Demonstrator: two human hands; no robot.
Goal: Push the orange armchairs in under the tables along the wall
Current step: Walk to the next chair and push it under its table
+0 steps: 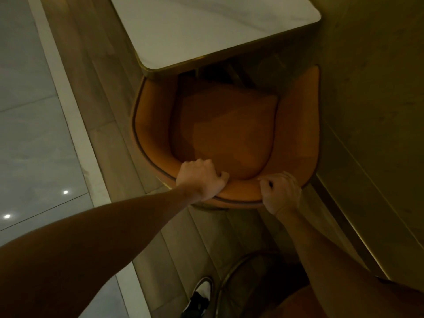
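From the head camera, looking steeply down, an orange armchair point(224, 134) sits in the middle of the scene with its curved back rim nearest the person and its open front pointing away toward a white marble-look table point(195, 28) with a brass-coloured edge. The front of the seat and the arm tips reach just under the near edge of that table, while most of the seat cushion lies out in the open. The chair's right arm is close against the wall point(371, 88) on the right. The left hand point(202, 177) is curled closed over the near-left part of the back rim, fingers wrapped onto the inner side and thumb along the top. The right hand point(281, 191) is likewise clenched around the near-right part of the rim, knuckles up. Both bare forearms stretch out from the near edge. Wood-look flooring point(110, 111) runs beneath the chair, with pale glossy tiles point(32, 134) to the left. A black-and-white shoe point(202, 292) shows at the near edge, beside a brass-rimmed round shape that is too dark to identify.
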